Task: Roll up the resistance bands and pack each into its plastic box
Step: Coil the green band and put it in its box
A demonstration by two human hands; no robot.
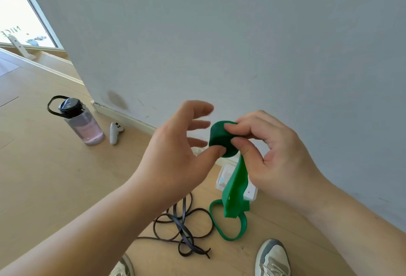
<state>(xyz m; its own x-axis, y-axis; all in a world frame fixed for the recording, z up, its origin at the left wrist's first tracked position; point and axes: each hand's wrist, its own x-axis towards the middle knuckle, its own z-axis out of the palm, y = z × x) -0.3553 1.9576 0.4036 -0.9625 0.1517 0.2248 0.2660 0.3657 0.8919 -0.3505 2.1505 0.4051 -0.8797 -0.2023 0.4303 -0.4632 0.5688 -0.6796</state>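
Green band (222, 139) mid-frame, part-rolled; coil axis runs lower left to upper right, tail hangs down to the floor (44, 176). Right hand (272, 154) pinches the coil; left hand (175, 157) spread, thumb touching it. Box (251, 192) behind tail. Black band (182, 229) tangled below. Bottle (82, 121), controller (115, 132) centre left. "NICE" on window, upper left.

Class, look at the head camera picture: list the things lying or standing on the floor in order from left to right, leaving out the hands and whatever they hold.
Water bottle → white controller → tangled black band → clear plastic box → right shoe.
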